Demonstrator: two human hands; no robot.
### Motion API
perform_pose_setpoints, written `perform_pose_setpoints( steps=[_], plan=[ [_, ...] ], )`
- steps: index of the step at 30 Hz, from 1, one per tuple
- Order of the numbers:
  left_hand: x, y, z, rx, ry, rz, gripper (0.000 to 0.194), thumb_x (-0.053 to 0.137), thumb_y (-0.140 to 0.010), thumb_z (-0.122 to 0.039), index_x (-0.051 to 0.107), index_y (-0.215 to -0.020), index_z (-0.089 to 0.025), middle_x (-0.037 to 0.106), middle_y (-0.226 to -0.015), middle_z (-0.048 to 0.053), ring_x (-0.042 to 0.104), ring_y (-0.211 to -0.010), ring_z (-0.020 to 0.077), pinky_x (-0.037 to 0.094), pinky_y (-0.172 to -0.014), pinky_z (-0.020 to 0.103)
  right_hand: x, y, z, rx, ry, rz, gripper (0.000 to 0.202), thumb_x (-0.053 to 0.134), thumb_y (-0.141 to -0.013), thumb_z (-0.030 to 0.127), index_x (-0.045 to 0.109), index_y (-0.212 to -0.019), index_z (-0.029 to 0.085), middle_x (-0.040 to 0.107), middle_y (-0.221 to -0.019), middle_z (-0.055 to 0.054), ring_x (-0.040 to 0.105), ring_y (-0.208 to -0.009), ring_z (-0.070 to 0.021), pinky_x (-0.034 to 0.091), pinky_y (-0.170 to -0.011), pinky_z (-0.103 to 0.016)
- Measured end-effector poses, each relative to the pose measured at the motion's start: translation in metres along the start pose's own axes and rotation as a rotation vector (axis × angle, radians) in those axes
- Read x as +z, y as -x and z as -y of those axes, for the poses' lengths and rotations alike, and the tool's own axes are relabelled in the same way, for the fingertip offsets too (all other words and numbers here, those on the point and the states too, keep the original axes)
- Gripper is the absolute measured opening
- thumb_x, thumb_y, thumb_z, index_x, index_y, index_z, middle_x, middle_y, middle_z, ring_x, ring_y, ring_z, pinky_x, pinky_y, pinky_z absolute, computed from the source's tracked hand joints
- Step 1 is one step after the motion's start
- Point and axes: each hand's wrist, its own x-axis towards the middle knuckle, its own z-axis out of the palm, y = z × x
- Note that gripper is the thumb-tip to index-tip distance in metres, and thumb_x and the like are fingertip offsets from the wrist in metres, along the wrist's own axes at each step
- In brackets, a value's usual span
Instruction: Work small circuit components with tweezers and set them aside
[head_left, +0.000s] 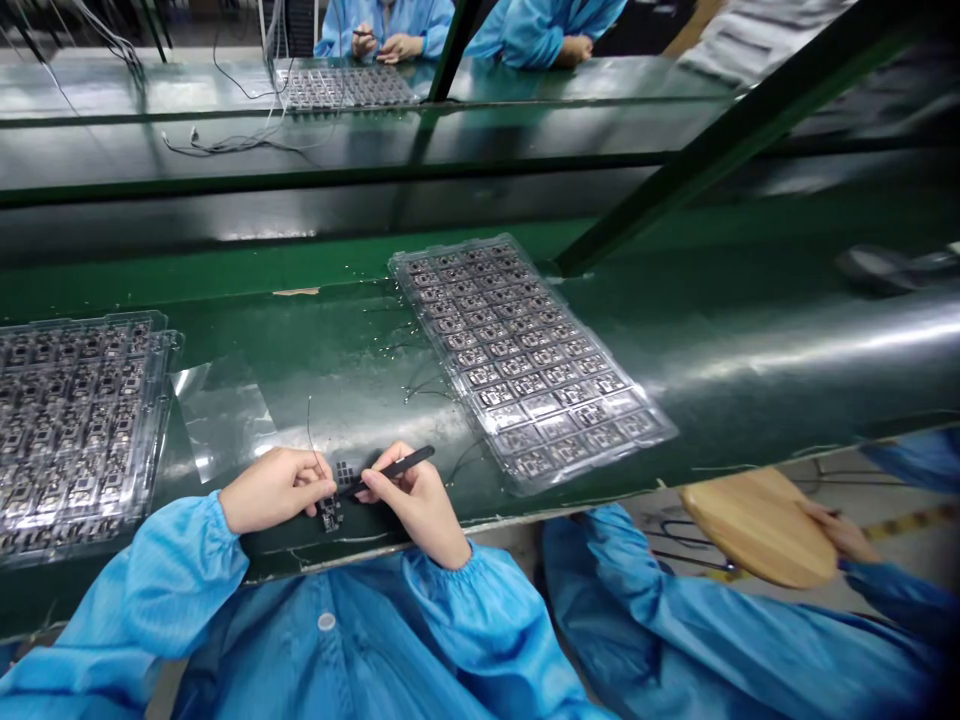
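Observation:
Black tweezers are pinched in my right hand, their tip pointing left toward a small circuit board. My left hand is closed at the board's upper left edge, thumb and forefinger together. A thin dark wire rises from between those fingers; whether they also grip the board I cannot tell. Just behind the fingertips lies a small sheet of black square pads. The board is close to the front edge of the green bench, partly covered by my fingers.
Clear plastic trays of circuit boards stand at left and right. Beside the left one lies a transparent sheet. A green post slants over the bench. A person on the right holds a wooden stool; others sit opposite.

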Motion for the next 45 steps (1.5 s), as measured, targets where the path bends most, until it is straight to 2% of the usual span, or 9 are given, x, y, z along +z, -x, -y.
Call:
perform_pose_setpoints(
  steps=[21,26,36,45],
  plan=[
    [0.0003,0.0014,-0.0020,0.009,-0.040,-0.004,0.022,0.051,-0.085,-0.037,0.061,-0.083,-0.018,0.065,-0.059,-0.001,0.057,-0.054,0.0110,0.041,-0.055,0.020,0.0046,0.0019,-0.0029,-0.004,-0.011,-0.080,0.046,0.078,-0.066,0.058,0.052,-0.071,0.019,0.064,-0.061,0.001,0.070,-0.060,-0.0180,0.059,-0.060,-0.026],
    [0.0009,0.0012,-0.0016,0.021,-0.040,-0.006,0.022,0.051,-0.085,-0.037,0.061,-0.082,-0.018,0.065,-0.060,-0.001,0.058,-0.054,0.0114,0.042,-0.056,0.021,0.0052,0.0012,-0.0039,-0.015,0.007,-0.085,0.047,0.077,-0.066,0.059,0.053,-0.071,0.019,0.063,-0.059,0.002,0.069,-0.060,-0.0188,0.060,-0.061,-0.029],
    [-0.0007,0.0002,0.0006,-0.008,0.042,0.022,0.023,0.057,-0.080,-0.039,0.060,-0.078,-0.017,0.064,-0.059,-0.001,0.057,-0.053,0.0117,0.042,-0.053,0.021,0.0051,0.0028,-0.0034,-0.030,0.014,-0.099,0.045,0.077,-0.067,0.058,0.053,-0.070,0.020,0.062,-0.061,0.002,0.069,-0.059,-0.0186,0.059,-0.059,-0.029],
    [0.0059,-0.0027,0.0045,0.079,0.003,-0.084,0.018,0.056,-0.077,-0.033,0.062,-0.073,-0.016,0.061,-0.059,-0.002,0.055,-0.057,0.0104,0.042,-0.057,0.020,0.0070,0.0027,-0.0034,-0.077,0.038,-0.111,0.043,0.074,-0.071,0.057,0.053,-0.068,0.019,0.062,-0.063,0.001,0.068,-0.058,-0.0173,0.058,-0.059,-0.028]
  ],
)
